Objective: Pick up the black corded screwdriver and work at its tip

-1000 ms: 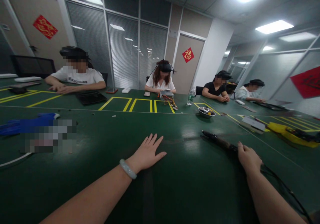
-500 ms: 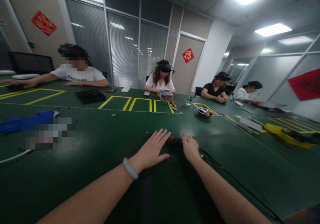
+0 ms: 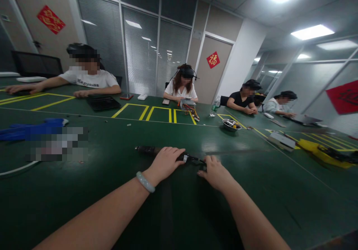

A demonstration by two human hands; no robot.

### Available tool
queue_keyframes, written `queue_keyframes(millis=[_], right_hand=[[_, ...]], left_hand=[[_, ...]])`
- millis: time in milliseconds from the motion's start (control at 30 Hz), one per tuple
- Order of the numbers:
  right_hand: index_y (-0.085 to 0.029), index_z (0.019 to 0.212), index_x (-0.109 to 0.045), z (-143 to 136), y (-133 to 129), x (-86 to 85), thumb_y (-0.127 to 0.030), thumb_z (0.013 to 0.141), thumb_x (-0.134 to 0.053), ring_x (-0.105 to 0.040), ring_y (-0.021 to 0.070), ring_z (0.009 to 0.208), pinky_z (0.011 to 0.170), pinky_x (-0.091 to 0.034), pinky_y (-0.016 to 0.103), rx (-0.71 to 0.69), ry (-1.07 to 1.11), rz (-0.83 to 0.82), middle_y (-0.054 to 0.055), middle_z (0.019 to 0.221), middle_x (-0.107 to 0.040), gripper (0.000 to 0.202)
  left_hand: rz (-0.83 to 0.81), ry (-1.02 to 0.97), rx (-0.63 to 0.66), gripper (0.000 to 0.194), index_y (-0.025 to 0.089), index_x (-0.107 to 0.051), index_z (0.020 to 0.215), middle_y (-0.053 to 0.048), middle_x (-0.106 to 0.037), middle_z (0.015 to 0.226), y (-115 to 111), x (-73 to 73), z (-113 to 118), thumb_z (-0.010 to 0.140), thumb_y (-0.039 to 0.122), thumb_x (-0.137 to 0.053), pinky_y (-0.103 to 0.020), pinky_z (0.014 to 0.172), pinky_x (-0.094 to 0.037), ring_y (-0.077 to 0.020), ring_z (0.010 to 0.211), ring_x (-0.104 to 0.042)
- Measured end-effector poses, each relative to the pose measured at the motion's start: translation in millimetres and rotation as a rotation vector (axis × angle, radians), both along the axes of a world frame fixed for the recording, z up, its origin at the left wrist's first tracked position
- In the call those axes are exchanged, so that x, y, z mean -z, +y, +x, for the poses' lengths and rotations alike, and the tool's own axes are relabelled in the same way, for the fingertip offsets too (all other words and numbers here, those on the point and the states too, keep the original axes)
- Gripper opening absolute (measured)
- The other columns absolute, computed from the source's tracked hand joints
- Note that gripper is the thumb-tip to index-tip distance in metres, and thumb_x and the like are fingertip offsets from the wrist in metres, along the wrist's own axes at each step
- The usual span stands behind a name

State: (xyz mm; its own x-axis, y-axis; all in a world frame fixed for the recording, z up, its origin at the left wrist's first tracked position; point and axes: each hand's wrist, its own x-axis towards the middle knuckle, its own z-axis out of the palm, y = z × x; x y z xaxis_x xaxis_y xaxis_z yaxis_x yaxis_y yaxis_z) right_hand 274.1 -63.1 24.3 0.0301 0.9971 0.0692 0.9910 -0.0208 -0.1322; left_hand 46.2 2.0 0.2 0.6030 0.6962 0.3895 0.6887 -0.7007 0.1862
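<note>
1 black corded tool (image 3: 147,151) lies left of the metal bowl (image 3: 231,129), on its near side. The left hand (image 3: 167,163) is closed over it, probably for steadiness; the right hand (image 3: 217,173) meets its cable (image 3: 198,160), whether gripping I cannot tell.

1. The electric screwdriver (image 3: 147,151), out to the right a second ago, now lies farther left, its tip pointing left beyond the left hand (image 3: 169,161).
2. That hand, earlier spread flat on the table, is now wrapped over the screwdriver's body.
3. The right hand (image 3: 216,171) has come inward and left the tool's body; it is now at the cable (image 3: 197,160).
4. The left-hand co-worker's arm (image 3: 53,83), bent in a second ago, now stretches out sideways.
</note>
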Motion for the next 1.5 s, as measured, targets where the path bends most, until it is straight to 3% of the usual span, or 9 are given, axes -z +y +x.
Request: queue_keyframes(millis=[167,300,367,500,633,767,900,1133,1500], right_hand=[[-0.017,0.102,-0.059,8,-1,-9.3,-0.025,0.083,-0.062,-0.063,0.0257,0.096,0.079,-0.044,0.034,0.044,-0.119,-0.155,0.012,0.104,-0.063,0.021],[-0.017,0.091,-0.063,11,-4,-12.1,-0.034,0.080,-0.065,-0.065,0.0256,0.092,0.075,-0.045,0.033,0.064,-0.134,-0.167,0.012,0.097,-0.066,0.020],[-0.019,0.089,-0.064,10,-7,-12.2,-0.038,0.078,-0.065,-0.065,0.0249,0.086,0.071,-0.045,0.033,0.057,-0.123,-0.157,0.010,0.092,-0.068,0.022],[-0.023,0.082,-0.067,5,-3,-9.0,-0.029,0.081,-0.059,-0.065,0.0217,0.081,0.067,-0.043,0.030,0.027,-0.105,-0.078,0.006,0.086,-0.069,0.010],[-0.027,0.079,-0.070,13,15,-7.4,-0.035,0.083,-0.059,-0.064,0.0217,0.081,0.067,-0.042,0.031,0.116,-0.020,0.026,0.004,0.086,-0.070,0.014],[-0.029,0.084,-0.073,27,28,-8.5,-0.040,0.084,-0.058,-0.064,0.0212,0.081,0.068,-0.043,0.031,0.173,0.153,0.051,0.002,0.084,-0.071,0.019],[-0.029,0.092,-0.074,18,25,-6.6,-0.038,0.083,-0.059,-0.064,0.0194,0.083,0.072,-0.044,0.030,0.040,0.300,0.128,0.001,0.089,-0.072,0.020],[-0.031,0.096,-0.075,-13,18,3.3,-0.035,0.086,-0.058,-0.064,0.0187,0.089,0.082,-0.046,0.030,-0.121,0.346,0.195,-0.001,0.095,-0.072,0.020],[-0.029,0.106,-0.072,-9,15,-0.5,-0.025,0.086,-0.056,-0.066,0.0145,0.087,0.075,-0.044,0.024,-0.138,0.462,-0.163,-0.002,0.092,-0.075,0.026]], left_hand=[[-0.010,0.017,0.007,0.045,0.029,-0.048,0.135,-0.004,-0.060,0.126,5,1.8,0,0.095,0.050,-0.048,-0.039,0.099,-0.036,-0.0240,0.115,-0.054],[-0.058,0.053,0.011,0.046,0.031,-0.049,0.134,-0.003,-0.062,0.123,15,-5.0,-14,0.093,0.052,-0.050,-0.038,0.094,-0.039,-0.0246,0.112,-0.056],[-0.104,0.070,0.010,0.046,0.033,-0.051,0.133,-0.003,-0.064,0.121,21,-10.9,-26,0.091,0.052,-0.052,-0.037,0.093,-0.040,-0.0247,0.110,-0.058],[-0.215,0.088,0.038,0.045,0.035,-0.055,0.128,0.000,-0.065,0.119,29,-21.4,-49,0.086,0.050,-0.060,-0.035,0.093,-0.041,-0.0237,0.108,-0.060],[-0.273,0.090,0.066,0.044,0.035,-0.058,0.124,0.001,-0.067,0.117,31,-25.3,-57,0.082,0.049,-0.064,-0.033,0.092,-0.042,-0.0227,0.105,-0.062],[-0.265,0.098,0.050,0.045,0.035,-0.059,0.123,0.001,-0.067,0.115,28,-28.7,-53,0.080,0.050,-0.065,-0.033,0.089,-0.043,-0.0230,0.103,-0.062],[-0.187,0.061,0.018,0.057,0.032,-0.058,0.123,-0.001,-0.066,0.115,15,-31.1,-36,0.075,0.060,-0.068,-0.035,0.087,-0.043,-0.0256,0.103,-0.060],[0.001,0.056,0.023,0.019,0.023,-0.061,0.100,-0.003,-0.063,0.102,-9,-14.9,1,0.088,0.037,-0.061,-0.037,0.086,-0.042,-0.0233,0.097,-0.059],[0.064,0.031,0.083,0.004,0.021,-0.059,0.090,-0.002,-0.063,0.090,-4,-11.1,1,0.088,0.023,-0.061,-0.033,0.079,-0.044,-0.0191,0.086,-0.060]])
